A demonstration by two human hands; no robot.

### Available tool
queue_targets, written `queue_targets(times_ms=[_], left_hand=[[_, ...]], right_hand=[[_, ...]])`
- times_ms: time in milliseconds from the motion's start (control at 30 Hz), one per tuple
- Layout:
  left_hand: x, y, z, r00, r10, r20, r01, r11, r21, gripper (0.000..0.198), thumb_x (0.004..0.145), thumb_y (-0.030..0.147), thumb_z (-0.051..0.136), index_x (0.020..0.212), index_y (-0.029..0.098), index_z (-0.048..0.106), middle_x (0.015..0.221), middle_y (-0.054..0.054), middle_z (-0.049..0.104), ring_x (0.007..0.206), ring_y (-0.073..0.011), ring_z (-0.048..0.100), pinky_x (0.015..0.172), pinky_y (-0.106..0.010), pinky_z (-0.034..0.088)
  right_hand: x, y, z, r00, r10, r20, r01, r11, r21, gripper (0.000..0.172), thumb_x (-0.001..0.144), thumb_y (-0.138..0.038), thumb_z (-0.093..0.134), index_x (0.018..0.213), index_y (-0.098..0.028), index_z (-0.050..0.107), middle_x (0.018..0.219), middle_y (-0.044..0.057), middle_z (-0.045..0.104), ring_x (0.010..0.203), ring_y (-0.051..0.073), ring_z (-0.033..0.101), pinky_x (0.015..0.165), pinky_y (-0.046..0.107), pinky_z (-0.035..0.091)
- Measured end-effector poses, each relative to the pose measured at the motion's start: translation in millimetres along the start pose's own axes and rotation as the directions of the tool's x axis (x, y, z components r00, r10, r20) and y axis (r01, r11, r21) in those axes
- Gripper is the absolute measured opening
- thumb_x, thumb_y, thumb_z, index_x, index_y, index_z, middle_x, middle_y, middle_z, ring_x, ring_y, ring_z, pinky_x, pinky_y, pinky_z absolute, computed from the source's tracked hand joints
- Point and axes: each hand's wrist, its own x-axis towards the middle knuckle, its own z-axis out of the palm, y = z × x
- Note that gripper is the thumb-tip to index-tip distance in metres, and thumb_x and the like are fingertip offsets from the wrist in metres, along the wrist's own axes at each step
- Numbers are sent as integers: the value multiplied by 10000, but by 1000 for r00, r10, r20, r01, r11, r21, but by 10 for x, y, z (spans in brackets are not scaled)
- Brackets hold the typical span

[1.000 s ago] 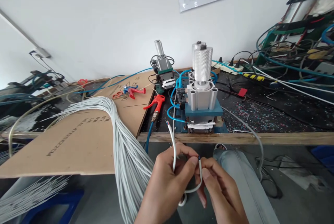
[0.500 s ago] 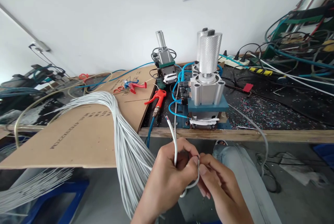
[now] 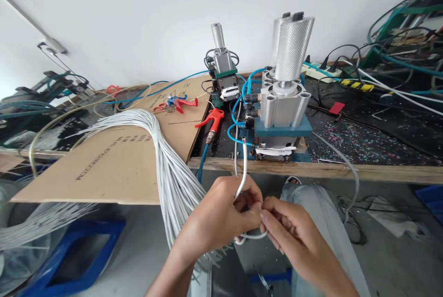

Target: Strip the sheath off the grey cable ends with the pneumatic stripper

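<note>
A white cable stands up out of my left hand, its stripped end showing coloured wire tips. My left hand is closed around it, thumb and forefinger pinched together. Fingertip to fingertip with it, my right hand pinches another part of the same cable, which loops below the fingers. The exact spot between the fingertips is hidden. Left of my hands, a thick bundle of white cables drapes over a cardboard sheet and hangs past the table edge.
A pneumatic press with knurled cylinders stands at the bench edge, a smaller press behind it. A red air gun and red-handled pliers lie to the left. Coloured scraps litter the black bench top. A blue stool is below.
The view has shifted slightly. The cable's free end has swung right and more upright, in front of the press base. Both hands stay pinched together, with the cable loop now lower beneath the fingers.
</note>
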Motion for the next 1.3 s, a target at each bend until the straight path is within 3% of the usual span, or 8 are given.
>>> queue_targets(times_ms=[200, 367, 533, 600, 767, 867, 1033, 1300], left_hand=[[10, -63, 31, 962, 45, 268, -25, 997, -75, 143, 649, 65, 678, 697, 173, 598, 609, 81, 530, 549, -52, 428, 498, -159, 320], [-69, -92, 254, 976, -189, -105, 136, 915, -380, 67, 782, 188, 577, 729, 191, 536, 582, 69, 481, 562, -87, 388, 503, -210, 300], [-57, -179, 138, 945, -137, 297, 223, 934, -280, 103, 639, 126, 693, 670, 170, 605, 557, 71, 521, 531, -75, 406, 457, -188, 278], [-26, -199, 126, 952, -123, 279, 207, 932, -298, 98, 633, 128, 683, 664, 172, 602, 564, 61, 541, 538, -80, 436, 457, -179, 289], [22, -265, 245, 972, -191, 140, 235, 851, -470, 71, 682, 164, 578, 687, 197, 515, 534, 49, 550, 515, -106, 519, 472, -188, 346], [33, -310, 282, 958, -133, 255, 248, 830, -500, 92, 654, 137, 642, 661, 169, 556, 559, 34, 585, 527, -96, 533, 481, -178, 360], [52, -213, 421, 970, -213, -117, 82, 739, -669, 164, 816, 258, 654, 725, 188, 536, 534, 63, 524, 415, -93, 514, 406, -184, 416], [32, -162, 451, 990, -119, -75, 14, 613, -790, 232, 940, 336, 685, 801, 182, 581, 561, 65, 540, 372, -142, 599, 338, -228, 506]], right_hand=[[-42, 119, -6, 992, -8, 128, 22, 994, -105, 442, 1040, -520, 493, 761, -188, 577, 647, -4, 530, 630, 123, 513, 591, 232, 357], [-8, 45, 109, 983, 180, -40, -169, 968, 187, 585, 970, -750, 465, 788, -197, 522, 532, -64, 387, 444, 85, 359, 457, 215, 298], [17, 69, 56, 979, -4, 202, 10, 1000, -29, 607, 983, -728, 449, 737, -184, 558, 677, 13, 546, 480, 85, 442, 467, 218, 338], [21, 110, 30, 975, -6, 224, 14, 999, -37, 583, 1007, -689, 434, 736, -185, 545, 619, -3, 514, 471, 88, 440, 479, 219, 334], [-13, 159, 68, 982, 186, 31, -188, 981, 47, 589, 981, -719, 466, 761, -178, 539, 624, -22, 441, 515, 88, 386, 483, 215, 298], [-2, 169, 102, 988, 136, 76, -139, 989, 48, 547, 997, -636, 520, 728, -162, 569, 635, -12, 475, 500, 75, 413, 475, 203, 294], [123, 192, 315, 950, -6, -312, 97, 956, 277, 418, 1023, -509, 572, 793, -162, 611, 535, -47, 477, 431, 67, 446, 434, 158, 354], [145, 103, 441, 893, -49, -447, 180, 950, 255, 360, 1032, -447, 582, 801, -174, 626, 491, -52, 492, 413, 64, 467, 411, 126, 405]])
